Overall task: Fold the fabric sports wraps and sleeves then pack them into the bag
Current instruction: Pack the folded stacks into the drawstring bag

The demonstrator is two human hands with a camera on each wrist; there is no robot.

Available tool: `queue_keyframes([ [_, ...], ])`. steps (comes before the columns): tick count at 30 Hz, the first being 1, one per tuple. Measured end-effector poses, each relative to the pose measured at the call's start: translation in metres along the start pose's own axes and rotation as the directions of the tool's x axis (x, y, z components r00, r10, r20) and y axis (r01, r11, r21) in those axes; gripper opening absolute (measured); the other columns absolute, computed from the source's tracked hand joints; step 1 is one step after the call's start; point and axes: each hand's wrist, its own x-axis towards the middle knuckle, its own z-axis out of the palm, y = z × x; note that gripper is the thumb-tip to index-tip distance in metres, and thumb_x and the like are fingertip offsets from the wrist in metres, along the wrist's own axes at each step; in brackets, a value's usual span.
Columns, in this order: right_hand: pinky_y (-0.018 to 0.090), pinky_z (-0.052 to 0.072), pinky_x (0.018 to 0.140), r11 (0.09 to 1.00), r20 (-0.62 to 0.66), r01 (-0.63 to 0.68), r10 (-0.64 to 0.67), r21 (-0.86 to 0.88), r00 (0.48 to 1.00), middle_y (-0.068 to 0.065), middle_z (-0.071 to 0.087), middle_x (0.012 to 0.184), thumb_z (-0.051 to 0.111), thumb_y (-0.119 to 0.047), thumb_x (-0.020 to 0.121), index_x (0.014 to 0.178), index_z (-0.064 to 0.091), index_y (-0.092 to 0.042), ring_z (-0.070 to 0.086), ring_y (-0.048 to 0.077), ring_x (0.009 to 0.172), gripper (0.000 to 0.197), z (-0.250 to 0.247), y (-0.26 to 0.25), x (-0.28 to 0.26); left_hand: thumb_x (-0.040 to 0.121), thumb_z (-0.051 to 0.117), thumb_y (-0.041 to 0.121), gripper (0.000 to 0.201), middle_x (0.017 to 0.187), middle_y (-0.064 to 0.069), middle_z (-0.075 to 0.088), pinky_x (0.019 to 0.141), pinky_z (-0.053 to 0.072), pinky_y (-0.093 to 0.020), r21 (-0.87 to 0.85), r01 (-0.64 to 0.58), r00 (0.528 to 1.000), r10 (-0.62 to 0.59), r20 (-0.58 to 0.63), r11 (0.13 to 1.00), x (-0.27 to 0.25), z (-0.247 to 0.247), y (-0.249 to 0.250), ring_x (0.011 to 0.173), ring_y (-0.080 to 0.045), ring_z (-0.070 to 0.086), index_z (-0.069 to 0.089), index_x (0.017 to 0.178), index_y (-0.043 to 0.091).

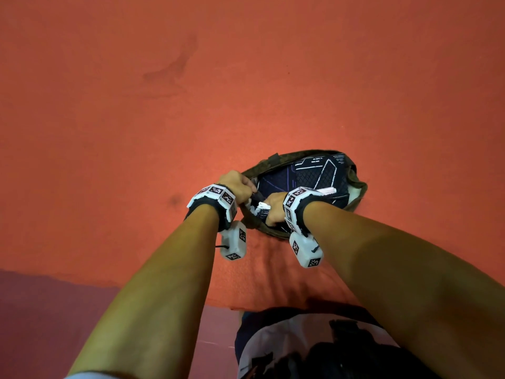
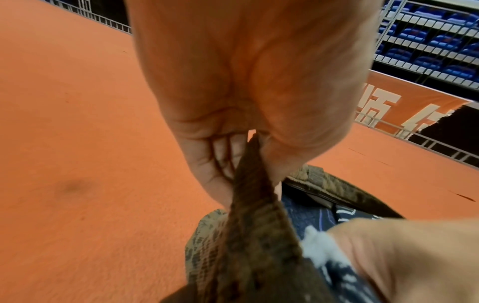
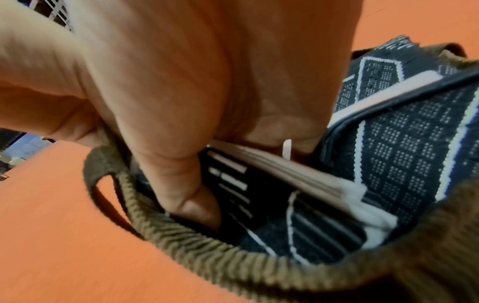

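An olive-brown corduroy bag (image 1: 358, 184) lies open on the orange floor. Dark navy sleeves (image 1: 308, 173) with white line patterns fill its far part. My left hand (image 1: 237, 184) pinches the bag's near-left rim (image 2: 254, 205) between thumb and fingers and holds it up. My right hand (image 1: 274, 207) reaches into the near part of the bag. Its thumb and fingers curl round a folded dark sleeve with a white edge (image 3: 272, 194). The bag's ribbed rim (image 3: 207, 246) curves below that hand, and a patterned sleeve (image 3: 401, 153) lies beside it.
Orange carpet (image 1: 164, 105) spreads all around the bag, with a purple strip (image 1: 41, 310) at the near left. A metal railing with an orange banner (image 2: 401, 106) and rows of blue seats (image 2: 427, 41) stand far off. My torso (image 1: 300, 351) is at the bottom edge.
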Motion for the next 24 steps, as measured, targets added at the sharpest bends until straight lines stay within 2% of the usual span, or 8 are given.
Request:
queue_keyframes([
  [2,0.033,0.054,0.066,1.000,-0.042,0.001,-0.002,-0.016,0.999,0.013,0.072,0.091,0.070,-0.018,0.073,0.094,0.069,-0.009,0.070,0.030,0.084,0.023,0.003,-0.001,0.001,0.084,0.053,-0.005,0.036,0.063,0.003,0.060,0.037,0.037,-0.015,-0.052,0.014,1.000,-0.015,-0.006,0.999,-0.002,0.000,-0.003,0.054,-0.012,0.051,0.078,0.090,0.022],
  [4,0.034,0.056,0.070,1.000,-0.062,0.006,-0.007,-0.009,0.998,0.013,0.073,0.093,0.072,-0.019,0.071,0.095,0.069,-0.011,0.071,0.030,0.087,0.025,0.000,-0.002,0.000,0.083,0.055,-0.005,0.037,0.063,0.003,0.059,0.038,0.038,-0.016,-0.090,0.022,0.999,-0.025,-0.031,0.996,-0.002,0.000,-0.006,0.054,-0.012,0.050,0.077,0.089,0.023],
  [9,0.043,0.059,0.080,0.991,-0.055,0.022,-0.015,0.133,0.998,0.012,0.074,0.096,0.079,-0.021,0.067,0.098,0.075,-0.011,0.068,0.023,0.081,0.033,-0.016,0.008,-0.007,0.081,0.060,-0.005,0.037,0.072,0.001,0.062,0.057,0.053,-0.025,-0.124,-0.002,1.000,-0.001,-0.022,0.992,0.003,0.001,-0.006,0.063,-0.015,0.057,0.075,0.095,0.025],
  [12,0.039,0.059,0.079,0.982,-0.157,0.008,0.023,0.190,0.987,0.008,0.073,0.093,0.083,-0.033,0.067,0.095,0.074,-0.016,0.069,0.023,0.087,0.034,-0.017,0.019,-0.012,0.082,0.063,-0.001,0.034,0.084,-0.001,0.066,0.067,0.057,-0.029,-0.038,-0.038,0.998,0.035,-0.058,0.999,0.005,0.004,-0.002,0.074,-0.020,0.063,0.074,0.100,0.025],
  [14,0.034,0.057,0.072,0.976,-0.248,0.000,0.056,0.218,0.967,0.004,0.072,0.088,0.087,-0.039,0.065,0.094,0.072,-0.017,0.067,0.022,0.086,0.039,-0.016,0.023,-0.013,0.083,0.066,0.005,0.032,0.094,-0.001,0.066,0.075,0.056,-0.029,0.101,-0.071,0.992,0.080,-0.096,0.992,0.007,0.006,0.001,0.085,-0.023,0.065,0.073,0.105,0.026],
  [17,0.027,0.048,0.064,0.963,-0.331,0.021,0.072,0.270,0.941,-0.002,0.068,0.088,0.090,-0.040,0.063,0.095,0.066,-0.020,0.063,0.018,0.084,0.045,-0.016,0.023,-0.014,0.083,0.069,0.009,0.025,0.095,-0.002,0.064,0.077,0.054,-0.031,0.246,-0.097,0.984,0.130,-0.121,0.964,0.007,0.007,0.001,0.093,-0.026,0.065,0.070,0.102,0.027],
  [21,0.033,0.052,0.067,0.962,-0.402,0.089,0.024,0.258,0.915,-0.002,0.067,0.084,0.093,-0.038,0.059,0.089,0.063,-0.018,0.060,0.017,0.076,0.047,-0.016,0.024,-0.017,0.084,0.058,0.008,0.016,0.087,-0.005,0.067,0.073,0.053,-0.034,0.270,-0.097,0.975,0.146,-0.168,0.958,0.006,0.008,0.003,0.092,-0.031,0.066,0.063,0.080,0.022],
  [24,0.037,0.054,0.067,0.982,-0.377,0.084,-0.013,0.172,0.926,-0.001,0.065,0.077,0.095,-0.037,0.057,0.081,0.060,-0.016,0.061,0.019,0.074,0.047,-0.015,0.022,-0.019,0.087,0.060,0.008,0.013,0.095,-0.009,0.073,0.079,0.058,-0.038,0.205,-0.105,0.979,0.137,-0.149,0.973,0.005,0.008,0.004,0.092,-0.031,0.068,0.069,0.084,0.017],
])
